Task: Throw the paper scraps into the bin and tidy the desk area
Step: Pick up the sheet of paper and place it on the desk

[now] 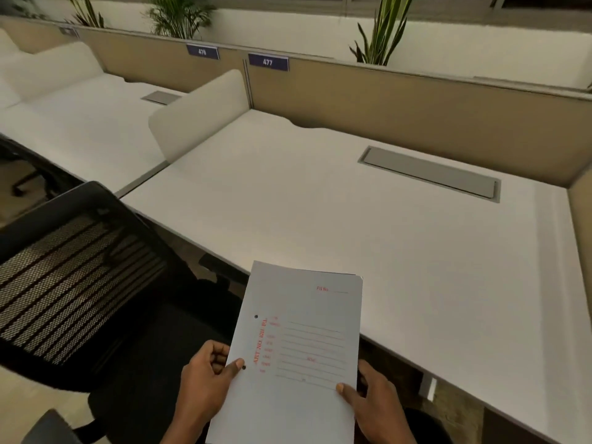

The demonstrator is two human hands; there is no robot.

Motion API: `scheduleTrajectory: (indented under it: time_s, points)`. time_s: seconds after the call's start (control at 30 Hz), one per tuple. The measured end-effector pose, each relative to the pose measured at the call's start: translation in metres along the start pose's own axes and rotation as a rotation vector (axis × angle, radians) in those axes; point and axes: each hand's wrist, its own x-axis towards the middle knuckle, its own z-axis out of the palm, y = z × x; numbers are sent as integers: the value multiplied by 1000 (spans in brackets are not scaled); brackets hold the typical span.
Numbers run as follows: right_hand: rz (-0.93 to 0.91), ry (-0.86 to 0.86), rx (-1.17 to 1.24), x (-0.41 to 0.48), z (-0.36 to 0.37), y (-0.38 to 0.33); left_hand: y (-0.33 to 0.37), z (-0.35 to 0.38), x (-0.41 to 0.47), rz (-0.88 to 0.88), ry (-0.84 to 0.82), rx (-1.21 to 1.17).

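Note:
I hold a pale grey paper file folder (298,344) with red printed lines and text, upright in front of me over the near edge of the white desk (336,213). My left hand (205,379) grips its left edge with the thumb on the cover. My right hand (374,402) grips its lower right corner, thumb on top. No paper scraps and no bin are in view.
A black mesh office chair (80,277) stands at the left, close to the desk edge. A grey cable hatch (429,173) is set into the desk top. Beige partitions with number plates 476 and 477 (268,62) and plants line the back. A white divider (198,113) separates the neighbouring desk.

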Motion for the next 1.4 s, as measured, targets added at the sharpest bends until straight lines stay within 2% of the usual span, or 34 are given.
scheduleTrajectory:
  time_s: [0.3,0.5,0.9,1.13,1.4]
  points:
    - [-52,60,26,50,-31,-35,58,7,63,70,-48,-19]
    - [-33,129,45,107,-39,-70,101,9,140,87,-73,-7]
    - [22,258,185,206,-53,-147,198,3,276,279,-128,79]
    - [-4,260,163,266,-76,-173,229,18,331,297,-116,90]
    - [-34,194,104,357,-104,-190,270,50,400,311,-26,156]
